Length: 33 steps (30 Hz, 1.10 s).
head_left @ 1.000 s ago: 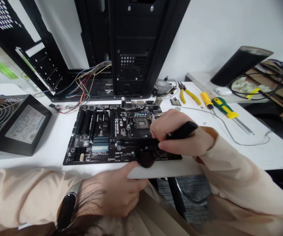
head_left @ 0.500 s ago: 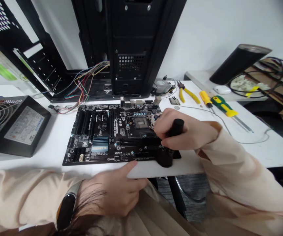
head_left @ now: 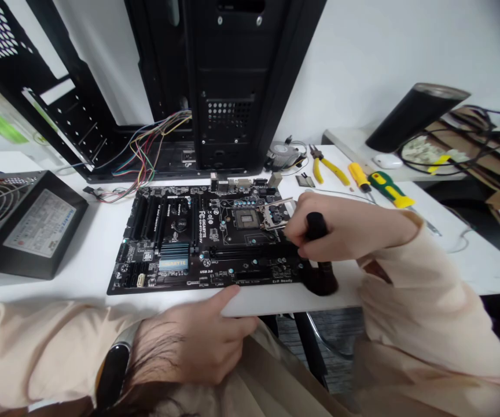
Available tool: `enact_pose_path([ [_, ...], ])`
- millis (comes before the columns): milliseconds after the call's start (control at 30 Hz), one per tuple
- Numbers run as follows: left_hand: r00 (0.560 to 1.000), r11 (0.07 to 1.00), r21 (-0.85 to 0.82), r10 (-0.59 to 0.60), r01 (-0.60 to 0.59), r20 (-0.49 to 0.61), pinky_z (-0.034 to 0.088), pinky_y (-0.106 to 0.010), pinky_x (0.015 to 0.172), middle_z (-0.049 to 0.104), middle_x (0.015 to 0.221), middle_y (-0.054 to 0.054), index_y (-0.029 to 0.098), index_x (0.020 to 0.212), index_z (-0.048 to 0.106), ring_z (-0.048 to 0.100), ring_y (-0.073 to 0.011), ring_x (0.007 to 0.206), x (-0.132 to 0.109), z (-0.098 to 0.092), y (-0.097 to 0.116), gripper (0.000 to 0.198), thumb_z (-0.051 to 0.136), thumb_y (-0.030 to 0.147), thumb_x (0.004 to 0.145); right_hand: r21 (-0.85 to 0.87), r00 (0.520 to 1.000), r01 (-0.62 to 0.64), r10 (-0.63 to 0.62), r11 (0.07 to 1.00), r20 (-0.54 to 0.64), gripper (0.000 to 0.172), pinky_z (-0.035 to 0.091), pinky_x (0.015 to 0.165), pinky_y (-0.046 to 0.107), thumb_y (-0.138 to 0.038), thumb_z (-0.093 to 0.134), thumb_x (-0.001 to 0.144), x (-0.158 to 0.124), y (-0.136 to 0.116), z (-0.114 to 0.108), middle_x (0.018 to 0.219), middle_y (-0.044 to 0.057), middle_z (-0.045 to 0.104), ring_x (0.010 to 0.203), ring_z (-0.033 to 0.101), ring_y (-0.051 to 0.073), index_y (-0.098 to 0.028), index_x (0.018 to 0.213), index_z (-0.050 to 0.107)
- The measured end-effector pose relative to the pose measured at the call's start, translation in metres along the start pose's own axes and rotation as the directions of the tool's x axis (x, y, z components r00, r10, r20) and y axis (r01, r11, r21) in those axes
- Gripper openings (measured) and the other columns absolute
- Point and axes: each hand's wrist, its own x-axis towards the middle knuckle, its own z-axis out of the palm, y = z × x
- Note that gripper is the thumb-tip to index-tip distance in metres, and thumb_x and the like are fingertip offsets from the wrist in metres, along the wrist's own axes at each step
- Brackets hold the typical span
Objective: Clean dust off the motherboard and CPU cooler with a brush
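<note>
A black motherboard (head_left: pixel 219 243) lies flat on the white table, its CPU socket (head_left: pixel 247 219) exposed with the metal socket frame raised beside it. In my right hand (head_left: pixel 337 226) is a brush (head_left: pixel 317 226) with a black handle. Its dark bristles point down at the board's front right corner, and the fingers are closed round the handle. My left hand (head_left: pixel 206 336) rests at the table's front edge. Its index finger stretches to the board's near edge while the other fingers curl loosely, with nothing seen in them.
Behind the board stands a black PC case (head_left: pixel 232 87) with loose coloured wires (head_left: pixel 148 145). A power supply (head_left: pixel 37 226) sits at left. Yellow-handled pliers (head_left: pixel 328 165), a yellow screwdriver (head_left: pixel 358 175), a green-yellow screwdriver (head_left: pixel 389 188) and a CPU cooler (head_left: pixel 282 153) lie at back right.
My right hand has moved right with the brush, from over the board's right part to its front right corner. More of the socket frame shows. My left hand has stayed put.
</note>
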Motion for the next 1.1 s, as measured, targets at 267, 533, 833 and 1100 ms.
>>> enact_pose_path([
  [267,0.999,1.000,-0.010,-0.026,0.026,-0.031,0.036,-0.056,0.106,0.067,0.081,-0.002,0.017,0.080,0.069,0.048,-0.0195,0.110,0.001,-0.002,0.000,0.026,0.045,0.012,0.090,0.308,0.824,0.335,-0.119,0.891,-0.554,0.020,0.041,0.047,0.023,-0.036,0.064,0.081,-0.003,0.005,0.009,0.060,0.000,0.062,0.053,0.053,0.010,-0.017,0.075,0.068],
  [533,0.999,1.000,0.011,0.007,-0.008,0.037,0.045,-0.050,0.100,0.068,0.082,0.000,0.019,0.083,0.069,0.049,-0.0190,0.111,0.002,-0.007,-0.002,0.022,0.049,0.018,0.091,0.046,0.755,0.255,-0.169,0.966,-0.634,0.015,0.053,0.063,0.022,-0.027,0.064,0.080,0.026,0.001,0.028,0.083,0.004,0.074,0.070,0.066,0.012,-0.016,0.087,0.072],
  [833,1.000,1.000,0.026,-0.002,0.002,0.002,0.042,-0.052,0.101,0.069,0.081,0.001,0.019,0.082,0.069,0.050,-0.0192,0.111,0.003,-0.007,-0.003,0.022,0.049,0.015,0.089,-0.075,0.795,0.239,-0.239,0.968,-0.557,0.019,0.040,0.048,0.018,-0.017,0.056,0.079,0.025,0.006,0.025,0.053,-0.002,0.059,0.048,0.050,0.006,-0.015,0.062,0.062],
  [1100,1.000,0.999,0.037,0.007,-0.008,0.023,0.044,-0.052,0.099,0.069,0.082,0.003,0.021,0.083,0.069,0.047,-0.0188,0.116,0.001,-0.003,-0.001,0.015,0.055,0.023,0.087,-0.155,0.833,0.119,-0.183,0.981,-0.523,0.023,0.026,0.043,0.023,-0.013,0.046,0.068,0.011,0.009,0.011,0.044,-0.004,0.036,0.044,0.031,0.006,-0.018,0.046,0.040],
])
